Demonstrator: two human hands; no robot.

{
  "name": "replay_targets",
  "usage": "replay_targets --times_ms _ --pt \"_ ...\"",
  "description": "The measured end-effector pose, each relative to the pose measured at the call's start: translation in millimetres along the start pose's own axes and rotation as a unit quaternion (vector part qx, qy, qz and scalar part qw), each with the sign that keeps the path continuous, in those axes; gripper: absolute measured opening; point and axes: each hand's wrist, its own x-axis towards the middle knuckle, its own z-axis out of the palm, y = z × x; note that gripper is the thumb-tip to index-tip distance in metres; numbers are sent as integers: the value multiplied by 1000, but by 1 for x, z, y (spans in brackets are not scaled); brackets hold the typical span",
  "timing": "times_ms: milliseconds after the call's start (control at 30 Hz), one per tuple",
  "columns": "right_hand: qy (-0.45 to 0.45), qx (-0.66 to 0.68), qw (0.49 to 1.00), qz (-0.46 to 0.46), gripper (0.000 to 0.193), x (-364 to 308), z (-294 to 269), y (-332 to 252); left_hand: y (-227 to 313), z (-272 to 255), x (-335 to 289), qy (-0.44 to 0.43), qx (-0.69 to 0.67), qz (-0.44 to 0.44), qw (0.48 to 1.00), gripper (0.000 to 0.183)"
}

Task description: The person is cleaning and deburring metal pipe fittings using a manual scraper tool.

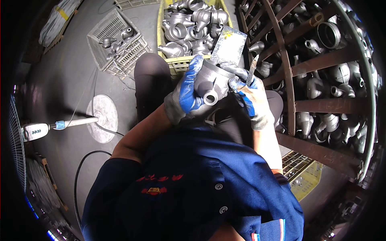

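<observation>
My left hand (188, 86), in a blue-coated glove, is wrapped round the left side of a grey metal pipe-fitting casting (211, 82). The casting has a wide ribbed round body and a short spout whose open end faces me. On its right, my right hand (250, 96), gloved the same way, is closed round a narrow, flat metal tool (252, 70) that points upward; whether it is a file or a scraper I cannot tell. The right fingers are close to the casting's side, and contact there is unclear.
Beyond my hands stands a yellow crate (183, 64) heaped with castings, a scuffed metal plate (229, 46) at its corner. A rusty steel cage (290, 92) full of castings rises on the right. At left are a pale crate (96, 42) and a fan's round base (106, 120) with cables.
</observation>
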Motion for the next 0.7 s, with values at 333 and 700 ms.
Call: replay_targets --times_ms 333,700 --pt "58 51 997 -28 33 9 -4 22 -8 10 11 -80 -298 -194 931 73" --pt "97 111 989 -14 28 -4 -1 17 24 0 32 -11 -428 -266 864 61"
